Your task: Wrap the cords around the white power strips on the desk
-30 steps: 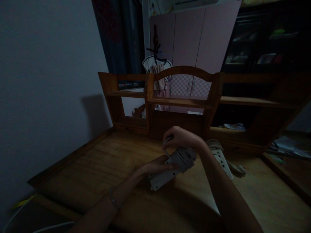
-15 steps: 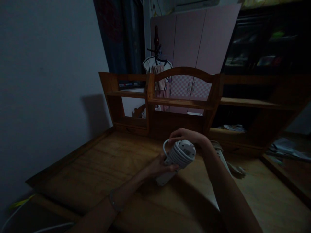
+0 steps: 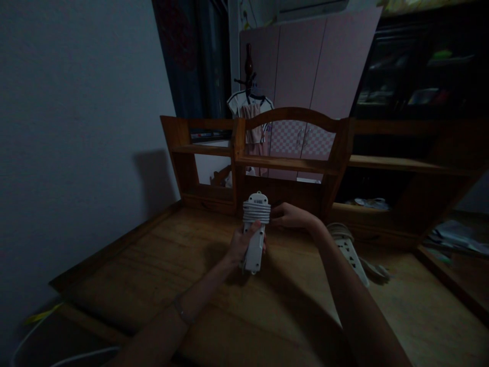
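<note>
A white power strip [image 3: 253,255] stands tilted above the desk, its back with screws facing me. White cord [image 3: 256,212] is wrapped in several turns round its upper part. My left hand [image 3: 244,242] is closed round the strip's lower half, thumb across the back just below the turns. My right hand [image 3: 292,216] is at the right side of the wrapped cord, fingers bent and drawn together on the cord. Its fingertips are partly hidden behind the coil. To the right of my right forearm, a second power strip [image 3: 349,257] lies sockets up on the desk.
A wooden desk [image 3: 153,265] carries a shelf unit [image 3: 290,162] along its back. Beside the second strip lie a coiled cord [image 3: 340,230] and a plug [image 3: 378,272]. A wall [image 3: 84,127] borders the left; papers [image 3: 458,237] lie at far right.
The strip has turned more upright and moved left, its back now facing me. My right hand has gone from above the coil to its right side. The loose cord loop no longer shows.
</note>
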Tool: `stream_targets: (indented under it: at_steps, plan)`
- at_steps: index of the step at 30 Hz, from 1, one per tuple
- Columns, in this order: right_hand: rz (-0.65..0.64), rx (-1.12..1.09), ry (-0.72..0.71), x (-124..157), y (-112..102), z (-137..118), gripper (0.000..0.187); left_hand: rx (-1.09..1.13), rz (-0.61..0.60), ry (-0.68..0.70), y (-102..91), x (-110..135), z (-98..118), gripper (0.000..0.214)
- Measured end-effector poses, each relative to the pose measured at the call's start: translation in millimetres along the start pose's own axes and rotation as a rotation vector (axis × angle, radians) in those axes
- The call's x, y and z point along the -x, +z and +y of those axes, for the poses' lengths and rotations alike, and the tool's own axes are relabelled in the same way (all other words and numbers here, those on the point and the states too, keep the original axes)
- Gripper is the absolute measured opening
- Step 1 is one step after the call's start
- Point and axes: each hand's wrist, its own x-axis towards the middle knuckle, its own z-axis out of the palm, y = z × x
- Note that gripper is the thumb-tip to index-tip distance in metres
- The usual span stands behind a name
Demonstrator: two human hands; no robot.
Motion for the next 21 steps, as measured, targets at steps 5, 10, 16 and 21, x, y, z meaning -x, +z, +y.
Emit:
stream_targets:
  at_steps: [5,10,16,21]
  plan:
    - [0.088,0.225,0.066,0,4,-7,0.022,-0.068,0.151,-0.014,-1.5,-3,-5,0.05]
    - [0.156,0.32,0.075,3,3,-17,0.026,-0.097,0.226,-0.047,-9.1,-4,-4,0.051]
    - [0.155,0.423,0.068,7,6,-37,0.019,0.005,0.189,-0.13,-14.8,-10,-8,0.054]
    - [0.088,0.474,0.082,11,14,-55,0.016,0.184,0.064,-0.239,-15.1,-15,-7,0.056]
